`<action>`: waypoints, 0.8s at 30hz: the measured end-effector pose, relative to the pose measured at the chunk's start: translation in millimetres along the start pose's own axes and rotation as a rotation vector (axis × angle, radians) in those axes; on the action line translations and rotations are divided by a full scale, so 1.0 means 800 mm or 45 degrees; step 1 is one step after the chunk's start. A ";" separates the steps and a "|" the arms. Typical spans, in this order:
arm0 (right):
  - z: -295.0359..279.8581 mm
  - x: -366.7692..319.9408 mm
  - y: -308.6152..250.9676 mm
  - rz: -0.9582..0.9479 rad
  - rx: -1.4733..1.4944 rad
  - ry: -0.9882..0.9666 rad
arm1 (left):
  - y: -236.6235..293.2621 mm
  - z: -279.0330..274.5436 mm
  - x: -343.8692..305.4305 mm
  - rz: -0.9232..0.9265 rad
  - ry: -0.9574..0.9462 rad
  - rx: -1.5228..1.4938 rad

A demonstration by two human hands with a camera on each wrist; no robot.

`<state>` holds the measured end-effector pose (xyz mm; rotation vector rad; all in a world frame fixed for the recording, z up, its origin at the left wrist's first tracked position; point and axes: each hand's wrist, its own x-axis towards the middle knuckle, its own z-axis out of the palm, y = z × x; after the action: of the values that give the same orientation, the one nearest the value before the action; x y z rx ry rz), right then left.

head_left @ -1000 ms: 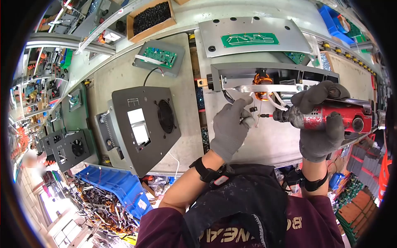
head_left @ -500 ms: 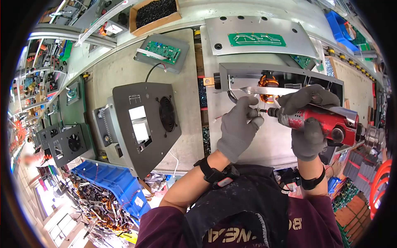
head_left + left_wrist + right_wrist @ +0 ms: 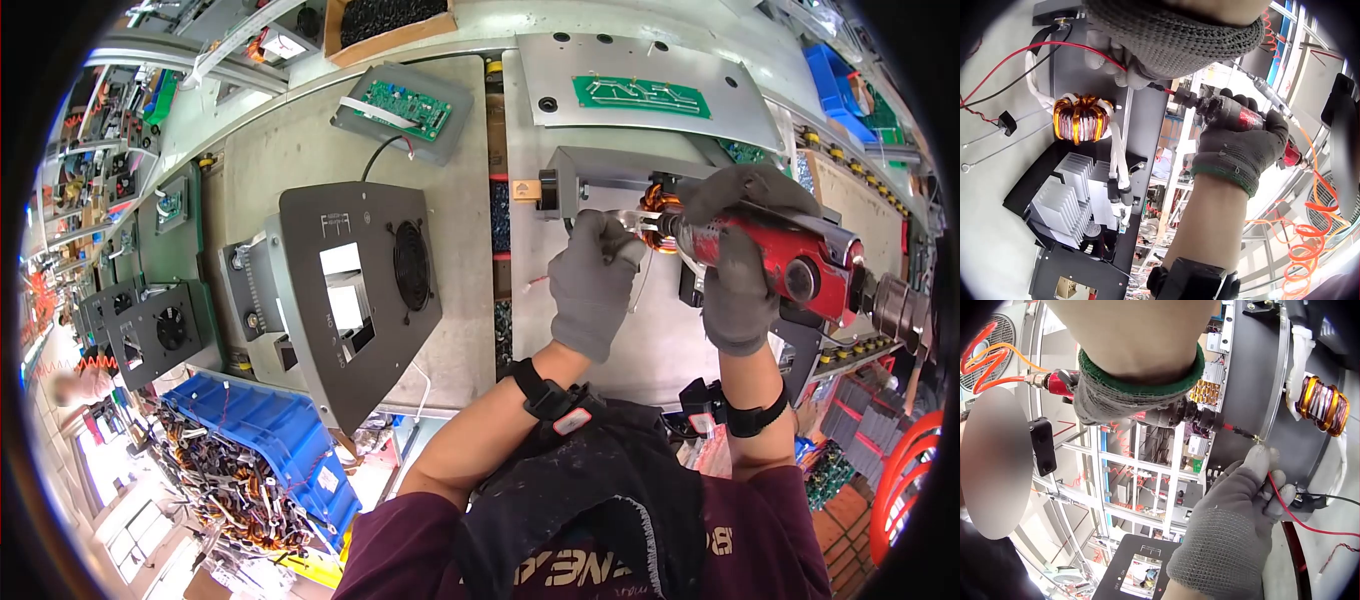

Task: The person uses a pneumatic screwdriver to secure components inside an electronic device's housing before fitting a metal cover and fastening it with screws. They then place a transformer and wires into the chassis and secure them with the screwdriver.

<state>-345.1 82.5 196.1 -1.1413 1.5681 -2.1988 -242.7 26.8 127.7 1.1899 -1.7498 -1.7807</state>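
My right hand (image 3: 745,265), in a grey glove, grips a red air screwdriver (image 3: 795,270) whose bit points left. At the bit tip, the gloved left hand (image 3: 600,285) pinches a thin red wire (image 3: 1285,506) and a small brass-coloured piece (image 3: 1259,439); the fingertips partly hide that piece. Both hands are at the near side of a dark grey metal chassis (image 3: 615,165). Inside it sits a copper-wound toroid coil (image 3: 1083,119) with white-sleeved leads (image 3: 1119,150). Silver heat sinks (image 3: 1063,200) stand close by in the left wrist view.
On the left of the bench stands a dark panel unit (image 3: 355,290) with a fan. Behind lie a grey plate with a green circuit board (image 3: 405,108) and a silver cover (image 3: 550,75). A blue bin (image 3: 265,415) of wired parts is at lower left. An orange coiled hose (image 3: 1307,250) hangs nearby.
The right hand has brought the screwdriver left to the left fingertips, and both hands have moved forward to the chassis edge. The head view has shifted slightly.
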 end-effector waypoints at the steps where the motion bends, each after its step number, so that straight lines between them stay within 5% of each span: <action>1: 0.002 0.000 0.002 0.019 -0.028 0.005 | 0.001 -0.001 0.000 0.000 0.001 -0.001; 3: -0.003 0.006 0.008 0.006 -0.083 -0.153 | 0.005 -0.003 0.000 0.025 -0.009 0.034; 6: 0.012 -0.012 0.007 0.174 -0.269 0.000 | 0.005 -0.003 -0.001 0.113 0.028 0.109; 8: -0.004 -0.023 0.029 0.357 0.340 0.100 | -0.007 0.000 0.002 0.186 0.052 0.159; 10: -0.001 -0.014 0.018 0.180 -0.294 -0.072 | -0.014 0.001 0.002 0.261 0.072 0.212; 12: 0.006 0.003 -0.016 0.030 -0.297 -0.107 | -0.017 0.001 0.000 0.348 0.110 0.221; 15: -0.009 -0.018 -0.058 0.143 -0.047 0.134 | -0.026 0.008 0.004 0.256 0.103 0.205; 17: -0.045 -0.066 -0.101 0.051 -0.162 0.431 | -0.035 0.003 0.001 0.106 0.083 0.168; 20: -0.092 -0.154 -0.166 0.316 -0.196 0.437 | -0.071 0.000 0.001 0.095 -0.052 -0.076; 24: -0.198 -0.348 -0.155 0.701 -0.553 0.617 | -0.060 -0.009 -0.038 0.407 0.155 0.549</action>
<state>-233.9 405.0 153.5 -0.1700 2.2909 -1.8761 -206.0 52.7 92.6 1.0650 -2.1724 -1.1610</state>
